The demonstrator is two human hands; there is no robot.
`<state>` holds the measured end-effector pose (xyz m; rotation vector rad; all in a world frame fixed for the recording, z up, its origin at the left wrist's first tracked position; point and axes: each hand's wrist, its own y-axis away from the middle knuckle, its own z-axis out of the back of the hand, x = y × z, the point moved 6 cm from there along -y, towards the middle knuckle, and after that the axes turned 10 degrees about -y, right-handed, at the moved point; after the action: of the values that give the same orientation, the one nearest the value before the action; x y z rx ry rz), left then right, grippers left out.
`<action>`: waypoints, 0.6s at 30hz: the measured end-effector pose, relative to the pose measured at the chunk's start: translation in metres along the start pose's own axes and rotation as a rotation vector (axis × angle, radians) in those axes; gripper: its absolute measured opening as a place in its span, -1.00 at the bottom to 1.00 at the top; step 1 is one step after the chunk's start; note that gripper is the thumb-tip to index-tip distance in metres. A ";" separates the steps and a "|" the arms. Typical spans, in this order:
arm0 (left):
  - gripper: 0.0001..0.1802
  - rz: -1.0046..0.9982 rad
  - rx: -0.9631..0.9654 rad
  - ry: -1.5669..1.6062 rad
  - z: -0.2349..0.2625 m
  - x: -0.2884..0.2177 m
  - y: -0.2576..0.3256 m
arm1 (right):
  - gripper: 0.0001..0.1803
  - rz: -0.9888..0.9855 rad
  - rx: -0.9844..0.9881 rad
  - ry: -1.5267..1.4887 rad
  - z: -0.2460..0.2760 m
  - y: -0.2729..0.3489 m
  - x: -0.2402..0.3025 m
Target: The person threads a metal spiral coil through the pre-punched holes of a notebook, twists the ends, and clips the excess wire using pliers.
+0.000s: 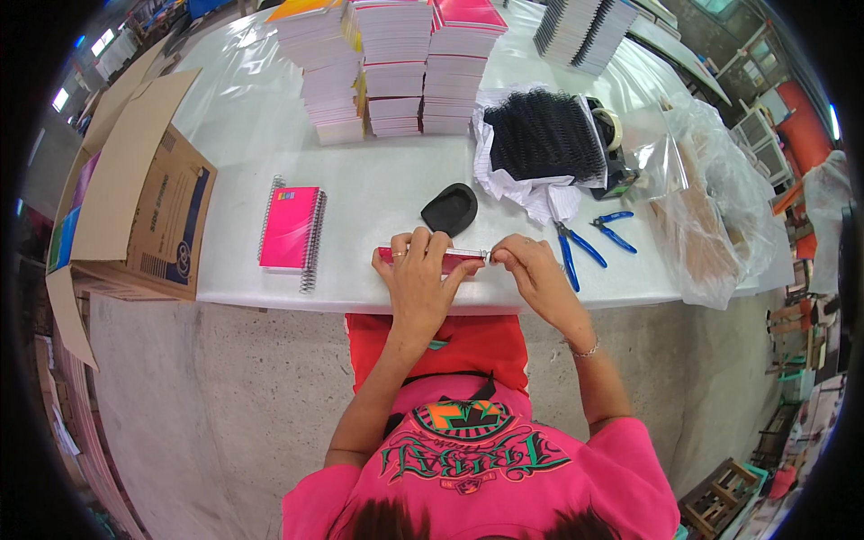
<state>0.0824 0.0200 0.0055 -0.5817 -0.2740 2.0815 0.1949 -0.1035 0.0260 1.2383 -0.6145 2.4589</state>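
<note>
- The bench (270,135) is a white, glossy slab on a bare concrete floor (225,396); the room around it is crowded with stock and furniture at the rim of the view.
- At the far middle stand three tall stacks of notebooks (396,63) with pink and orange covers on top; further right, a fanned row of dark-edged books (585,31).
- On the left, an open brown cardboard box (135,216) with a blue round mark on its side leans against the bench edge.
- A pink spiral notebook (290,229) lies flat, left of the hands, well apart from them.
- A black oval pad (450,209) sits just beyond the hands; right of it, a heap of black binding coils (544,135) on white paper, a tape dispenser (612,135), and clear plastic bags (711,216).
- Blue-handled pliers (576,247) lie just right of the right hand.
- The left hand (418,279) grips a thin pink booklet (432,256) at the near edge, fingers curled over it — the right hand (531,270) pinches its right end, fingers closed.
</note>
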 end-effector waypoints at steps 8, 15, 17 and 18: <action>-0.62 0.027 0.077 0.056 0.003 0.004 -0.001 | -0.86 0.065 -0.044 0.192 -0.005 -0.008 0.005; -0.51 0.127 -0.214 0.393 0.015 0.022 0.002 | -0.86 0.136 -0.137 0.265 -0.008 -0.014 0.020; -0.44 0.165 -0.267 0.436 0.013 0.030 0.003 | -0.87 0.143 -0.161 0.244 -0.008 -0.015 0.022; -0.40 0.184 -0.294 0.458 0.011 0.035 0.004 | -0.87 0.133 -0.141 0.240 -0.010 -0.015 0.019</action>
<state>0.0583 0.0476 0.0028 -1.2783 -0.2678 2.0247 0.1846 -0.0836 0.0398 0.8577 -0.8092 2.5690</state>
